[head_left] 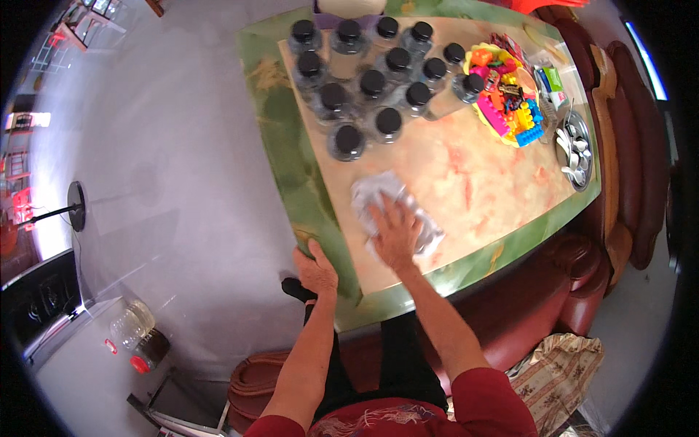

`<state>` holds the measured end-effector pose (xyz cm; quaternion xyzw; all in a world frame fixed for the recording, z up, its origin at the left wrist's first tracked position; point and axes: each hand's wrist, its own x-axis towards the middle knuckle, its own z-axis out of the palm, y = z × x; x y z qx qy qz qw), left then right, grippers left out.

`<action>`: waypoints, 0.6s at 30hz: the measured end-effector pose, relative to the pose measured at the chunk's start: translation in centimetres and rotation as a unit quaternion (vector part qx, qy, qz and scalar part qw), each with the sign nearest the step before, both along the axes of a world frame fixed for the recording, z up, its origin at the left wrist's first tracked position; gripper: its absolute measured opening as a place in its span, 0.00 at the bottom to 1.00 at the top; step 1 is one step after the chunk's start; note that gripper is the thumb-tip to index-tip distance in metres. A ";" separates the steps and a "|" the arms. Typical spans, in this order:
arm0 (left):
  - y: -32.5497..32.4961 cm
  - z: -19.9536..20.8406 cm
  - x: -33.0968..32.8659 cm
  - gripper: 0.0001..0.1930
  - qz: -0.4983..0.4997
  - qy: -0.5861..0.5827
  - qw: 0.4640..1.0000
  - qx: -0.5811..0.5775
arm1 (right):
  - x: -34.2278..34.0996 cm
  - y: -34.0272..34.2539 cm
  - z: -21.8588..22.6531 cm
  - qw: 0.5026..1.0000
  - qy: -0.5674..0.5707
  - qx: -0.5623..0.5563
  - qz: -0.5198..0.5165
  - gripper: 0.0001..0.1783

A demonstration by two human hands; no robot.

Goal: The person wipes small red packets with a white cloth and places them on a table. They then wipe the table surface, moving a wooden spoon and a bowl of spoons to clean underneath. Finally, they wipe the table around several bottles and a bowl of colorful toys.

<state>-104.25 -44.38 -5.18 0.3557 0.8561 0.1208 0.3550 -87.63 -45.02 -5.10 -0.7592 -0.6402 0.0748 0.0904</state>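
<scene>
My right hand (397,229) lies flat with its fingers spread on a crumpled white cloth (378,191), pressing it against the table's peach marbled top. At the green left border of the table (291,156), my left hand (318,271) grips the edge, its thumb on top and some of its fingers hidden. Beyond the cloth stand several clear bottles with black caps; the nearest bottle (346,142) is a short way from it.
A yellow basket (502,135) of colourful toy blocks sits at the far right. Beside it is a round metal tray (580,178) with white spoons and small cups. A red-brown leather sofa (510,291) runs along the near side. Two large bottles (149,349) are at lower left.
</scene>
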 end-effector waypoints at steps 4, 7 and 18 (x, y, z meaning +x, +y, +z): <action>-0.4 -0.8 -4.6 0.29 0.221 -0.476 0.851 0.021 | -10.5 -2.7 1.6 0.994 0.075 0.025 0.082 0.33; -1.2 -2.0 -9.3 0.27 0.177 -0.536 0.810 -0.158 | -14.3 -1.7 1.4 0.996 0.063 0.050 0.050 0.32; -4.1 -2.8 -20.4 0.22 0.170 -0.450 0.858 -0.182 | -18.4 12.3 0.0 0.998 -0.063 0.012 0.002 0.17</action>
